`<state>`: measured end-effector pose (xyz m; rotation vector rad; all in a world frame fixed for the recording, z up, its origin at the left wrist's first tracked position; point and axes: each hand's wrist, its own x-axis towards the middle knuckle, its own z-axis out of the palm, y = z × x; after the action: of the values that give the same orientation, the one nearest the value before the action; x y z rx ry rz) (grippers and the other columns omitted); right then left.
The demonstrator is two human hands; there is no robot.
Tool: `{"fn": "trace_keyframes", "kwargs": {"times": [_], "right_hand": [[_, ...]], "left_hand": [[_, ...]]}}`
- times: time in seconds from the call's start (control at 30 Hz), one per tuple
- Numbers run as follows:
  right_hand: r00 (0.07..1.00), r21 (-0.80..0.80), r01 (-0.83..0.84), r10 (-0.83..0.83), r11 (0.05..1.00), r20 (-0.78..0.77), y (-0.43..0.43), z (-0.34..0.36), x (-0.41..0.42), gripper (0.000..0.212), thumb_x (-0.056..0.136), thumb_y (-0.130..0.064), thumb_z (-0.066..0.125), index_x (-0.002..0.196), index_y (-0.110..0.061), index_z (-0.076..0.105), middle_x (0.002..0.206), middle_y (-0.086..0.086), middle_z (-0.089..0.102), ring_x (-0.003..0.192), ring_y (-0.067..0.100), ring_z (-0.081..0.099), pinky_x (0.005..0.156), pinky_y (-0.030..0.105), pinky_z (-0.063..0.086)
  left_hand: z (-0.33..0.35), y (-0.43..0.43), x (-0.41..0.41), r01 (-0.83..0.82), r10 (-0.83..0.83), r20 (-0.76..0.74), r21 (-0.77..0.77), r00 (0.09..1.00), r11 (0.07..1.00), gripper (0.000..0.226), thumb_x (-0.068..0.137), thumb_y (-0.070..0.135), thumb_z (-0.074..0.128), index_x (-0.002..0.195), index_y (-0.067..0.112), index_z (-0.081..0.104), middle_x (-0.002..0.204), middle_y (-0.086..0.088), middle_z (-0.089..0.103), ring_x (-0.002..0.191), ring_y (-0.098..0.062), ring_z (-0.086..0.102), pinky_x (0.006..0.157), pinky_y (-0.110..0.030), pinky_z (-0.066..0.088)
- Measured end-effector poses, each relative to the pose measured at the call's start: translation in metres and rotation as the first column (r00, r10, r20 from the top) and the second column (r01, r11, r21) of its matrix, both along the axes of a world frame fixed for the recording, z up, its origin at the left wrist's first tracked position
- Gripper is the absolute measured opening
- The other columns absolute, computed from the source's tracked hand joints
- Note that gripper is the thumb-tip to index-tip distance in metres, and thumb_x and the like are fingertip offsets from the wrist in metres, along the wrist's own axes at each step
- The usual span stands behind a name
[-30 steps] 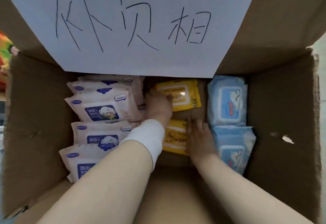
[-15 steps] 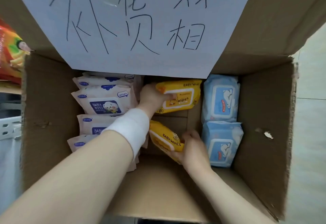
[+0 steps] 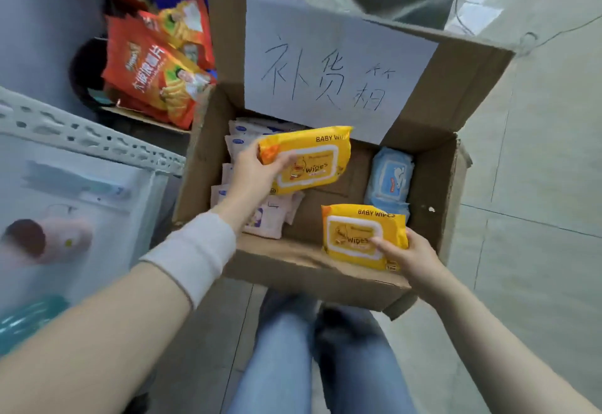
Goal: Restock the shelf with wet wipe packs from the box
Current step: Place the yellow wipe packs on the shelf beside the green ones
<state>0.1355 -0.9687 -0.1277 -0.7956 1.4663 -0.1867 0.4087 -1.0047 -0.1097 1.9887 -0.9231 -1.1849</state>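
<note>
Left hand (image 3: 252, 169) grips one yellow wipes pack (image 3: 308, 159), right hand (image 3: 412, 255) another yellow pack (image 3: 363, 234), both above the box (image 3: 433, 182).

One view only, from the head, looking steeply down and forward. Both forearms reach in from the bottom edge, and the person's jeans (image 3: 312, 358) sit right below. The open cardboard box (image 3: 208, 159) fills the centre at arm's length. Shelf rail (image 3: 88, 135) runs along the left, tiled floor (image 3: 534, 185) on the right. Wide-angle lens.
</note>
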Motion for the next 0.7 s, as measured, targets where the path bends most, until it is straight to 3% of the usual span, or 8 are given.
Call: {"fn": "trace_keyframes", "kwargs": {"times": [0.03,0.1,0.2,0.37,0.47,0.6,0.7], "right_hand": [[0.998,0.034,0.021,-0.023,0.999,0.052,0.007,0.016,0.0,0.034,0.077,-0.028,0.071,0.108,-0.016,0.063,0.101,0.006,0.073,0.095,0.024,0.069,0.081,0.035,0.057],[0.979,0.095,0.068,-0.084,0.993,0.186,0.024,0.046,0.004,0.048,0.073,-0.031,0.069,0.117,-0.014,0.058,0.105,0.007,0.072,0.096,0.024,0.07,0.076,0.035,0.058],[0.929,0.107,0.079,-0.112,0.991,0.353,0.055,0.088,0.017,0.046,0.073,-0.031,0.065,0.116,-0.02,0.056,0.106,0.005,0.073,0.095,0.025,0.07,0.067,0.036,0.058],[0.868,0.032,-0.068,0.043,0.997,0.494,0.115,0.169,0.036,0.044,0.072,-0.025,0.066,0.115,-0.022,0.057,0.108,0.002,0.072,0.096,0.022,0.07,0.067,0.035,0.059],[0.842,-0.07,-0.197,0.205,0.978,0.5,0.147,0.222,0.05,0.05,0.071,-0.017,0.066,0.119,-0.018,0.055,0.11,0.004,0.071,0.098,0.024,0.069,0.073,0.035,0.06],[0.742,-0.199,-0.339,0.391,0.919,0.544,0.179,0.288,0.089,0.045,0.068,-0.011,0.065,0.112,-0.016,0.058,0.102,0.004,0.074,0.091,0.023,0.071,0.063,0.027,0.058],[0.666,-0.291,-0.415,0.506,0.862,0.547,0.203,0.329,0.139,0.044,0.069,-0.009,0.062,0.113,-0.01,0.057,0.103,0.006,0.073,0.092,0.026,0.071,0.064,0.029,0.059]], "left_hand": [[0.022,0.012,0.007,-0.038,0.038,-0.002,-0.039,0.999,0.999,0.025,0.078,0.042,0.068,0.097,0.032,0.056,0.087,0.017,0.062,0.084,0.0,0.059,0.061,-0.008,0.046],[0.063,0.041,0.019,-0.118,0.119,0.002,-0.103,0.993,0.988,0.025,0.072,0.052,0.068,0.089,0.037,0.057,0.091,0.012,0.065,0.092,-0.012,0.063,0.072,-0.022,0.051],[0.126,0.098,0.033,-0.22,0.225,-0.001,-0.2,0.974,0.955,0.038,0.059,0.064,0.065,0.085,0.039,0.056,0.096,0.009,0.066,0.098,-0.017,0.063,0.085,-0.039,0.052],[0.219,0.206,0.049,-0.402,0.389,-0.106,-0.313,0.915,0.86,0.037,0.059,0.056,0.066,0.088,0.035,0.057,0.087,0.018,0.069,0.085,0.0,0.066,0.069,-0.021,0.052],[0.27,0.27,0.066,-0.474,0.478,-0.086,-0.363,0.874,0.802,0.035,0.059,0.055,0.066,0.087,0.035,0.057,0.092,0.016,0.067,0.09,-0.008,0.065,0.077,-0.03,0.053],[0.334,0.349,0.098,-0.548,0.57,-0.102,-0.45,0.816,0.705,0.034,0.054,0.059,0.068,0.081,0.04,0.063,0.078,0.022,0.07,0.078,-0.004,0.068,0.058,-0.025,0.051],[0.376,0.41,0.131,-0.577,0.639,-0.097,-0.546,0.763,0.607,0.04,0.053,0.059,0.07,0.084,0.035,0.063,0.086,0.017,0.071,0.09,-0.01,0.067,0.083,-0.04,0.053]]}}
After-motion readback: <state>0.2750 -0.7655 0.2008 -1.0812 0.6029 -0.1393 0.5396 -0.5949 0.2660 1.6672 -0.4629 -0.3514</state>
